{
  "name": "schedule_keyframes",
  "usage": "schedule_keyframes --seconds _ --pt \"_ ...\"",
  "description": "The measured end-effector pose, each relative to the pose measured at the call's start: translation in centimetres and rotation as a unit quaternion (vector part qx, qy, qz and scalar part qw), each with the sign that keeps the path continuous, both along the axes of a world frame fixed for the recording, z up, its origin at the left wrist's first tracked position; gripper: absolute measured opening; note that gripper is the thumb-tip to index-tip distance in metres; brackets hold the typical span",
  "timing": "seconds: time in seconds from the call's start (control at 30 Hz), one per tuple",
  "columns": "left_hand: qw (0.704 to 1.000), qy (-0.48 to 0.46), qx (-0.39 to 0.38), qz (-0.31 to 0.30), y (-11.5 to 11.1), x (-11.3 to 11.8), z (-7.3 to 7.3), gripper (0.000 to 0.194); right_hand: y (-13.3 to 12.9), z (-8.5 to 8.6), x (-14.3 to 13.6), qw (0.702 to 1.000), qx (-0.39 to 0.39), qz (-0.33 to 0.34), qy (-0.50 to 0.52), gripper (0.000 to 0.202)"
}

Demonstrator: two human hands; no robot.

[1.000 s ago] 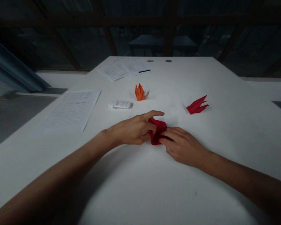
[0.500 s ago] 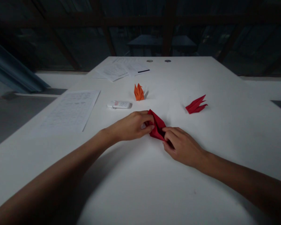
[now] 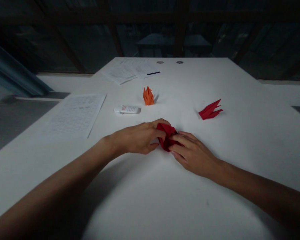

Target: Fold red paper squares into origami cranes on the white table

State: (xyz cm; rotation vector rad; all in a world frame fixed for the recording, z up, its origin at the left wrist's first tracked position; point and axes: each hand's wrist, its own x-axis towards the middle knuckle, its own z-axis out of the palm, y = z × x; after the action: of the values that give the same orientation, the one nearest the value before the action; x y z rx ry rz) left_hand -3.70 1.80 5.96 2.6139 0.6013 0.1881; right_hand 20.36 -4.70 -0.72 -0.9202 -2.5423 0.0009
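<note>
A partly folded piece of red origami paper (image 3: pixel 165 142) is between my two hands, just over the white table. My left hand (image 3: pixel 146 136) grips its left side, with fingers curled behind and into the fold. From the right, my right hand (image 3: pixel 190 148) holds the other side, its fingers laid over and inside the paper. The fingers cover much of the paper's shape. Beyond them stand an orange origami figure (image 3: pixel 148 96) with pointed tips and, to the right, a red origami figure (image 3: pixel 210 110) with long points.
A white correction-fluid-like bottle or tube (image 3: pixel 127 109) lies beyond my left hand. Printed sheets (image 3: pixel 75 115) rest at the left, with more papers (image 3: pixel 130 70) at the far side of the white table (image 3: pixel 150 200). Two round grommets (image 3: pixel 160 62) sit near the far edge.
The red paper has been pressed into a more compact, rounded shape. My right fingers have moved left, further over and into it, and my left fingers have spread around its side.
</note>
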Motion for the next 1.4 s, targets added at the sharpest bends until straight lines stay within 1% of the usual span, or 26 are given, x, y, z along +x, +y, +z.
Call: schedule_keyframes --seconds 0.13,0.27,0.37,0.53,0.63,0.77,0.9,0.93,1.03,1.13,1.3,1.4 --pt "1.000 -0.010 -0.003 0.016 -0.1 0.0 0.2 0.011 -0.1 0.0 -0.2 1.000 -0.014 0.000 0.000 0.017" --pt "0.999 -0.028 -0.014 0.010 -0.2 0.1 0.4 0.013 -0.1 0.1 -0.3 0.999 -0.033 -0.015 0.017 0.018" --pt "0.999 -0.032 -0.020 0.012 -0.1 0.3 0.3 0.013 0.0 0.1 -0.3 0.998 -0.049 -0.021 0.044 0.015" --pt "0.995 -0.026 -0.013 0.091 0.3 0.2 -0.1 0.012 0.0 -0.1 -0.2 0.991 -0.075 -0.055 0.101 0.013" --pt "0.993 -0.014 -0.013 0.115 0.5 0.1 0.0 0.014 -0.1 -0.2 -0.2 0.990 -0.079 -0.055 0.107 0.012" --pt "0.995 -0.011 -0.038 0.096 0.8 -0.1 0.1 0.014 -0.1 -0.1 -0.2 0.990 -0.086 -0.055 0.099 0.012" --pt "0.994 -0.021 -0.029 0.099 1.2 -0.3 -0.1 0.014 -0.1 -0.1 -0.1 0.990 -0.092 -0.055 0.097 0.011" --pt "0.995 -0.025 -0.028 0.097 1.2 -0.4 -0.1 0.015 -0.1 -0.1 -0.1 0.990 -0.090 -0.055 0.094 0.014" --pt "0.996 -0.041 -0.049 0.061 1.1 -0.4 -0.1 0.015 0.1 -0.1 0.0 0.992 -0.084 -0.048 0.077 0.025" --pt "0.997 -0.041 -0.065 0.028 0.8 -0.2 0.0 0.017 0.2 -0.2 0.1 0.994 -0.080 -0.034 0.060 0.024" --pt "0.999 0.005 -0.032 0.034 0.5 0.0 -0.2 0.015 0.3 0.0 0.0 0.994 -0.083 -0.026 0.059 0.024" --pt "0.999 0.005 -0.015 0.044 0.6 -0.1 -0.4 0.014 0.2 0.1 -0.1 0.994 -0.086 -0.026 0.064 0.026"
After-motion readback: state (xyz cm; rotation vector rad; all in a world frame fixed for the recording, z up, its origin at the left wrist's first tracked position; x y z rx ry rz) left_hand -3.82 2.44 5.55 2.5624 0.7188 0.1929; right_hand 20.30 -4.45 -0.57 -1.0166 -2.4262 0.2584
